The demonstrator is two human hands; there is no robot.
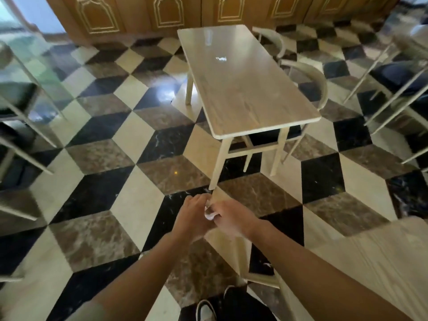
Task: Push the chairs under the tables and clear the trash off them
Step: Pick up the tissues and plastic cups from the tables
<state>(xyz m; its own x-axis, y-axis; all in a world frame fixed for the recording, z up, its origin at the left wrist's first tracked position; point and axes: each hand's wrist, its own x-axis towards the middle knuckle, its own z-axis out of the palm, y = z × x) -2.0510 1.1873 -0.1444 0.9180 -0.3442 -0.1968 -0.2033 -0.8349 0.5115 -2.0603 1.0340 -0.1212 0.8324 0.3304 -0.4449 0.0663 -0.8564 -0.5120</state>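
Both hands are out front, low over the floor, touching each other. Right hand [228,217] has its fingers curled round a small white crumpled wad of trash [209,214], pinched at the fingertips. Left hand [193,216] sits against it, fingers cupped toward the wad; can't tell if it's actually gripping or just touching.

Light wood table [243,84] stands straight ahead, long side running away from the person. One small white scrap [221,58] lies on its top toward the far end. Two curved-back chairs on its right side: near chair [317,82] tucked in with seat under the top, far chair [275,39] also close against the table edge.

Another pale tabletop [382,256] edges in at lower right. More chairs [20,107] stand at far left, well apart from the centre table, blurred. Checkered marble floor [97,158], carved wood panelling [166,12] behind. Person's shoe [205,311] at bottom.
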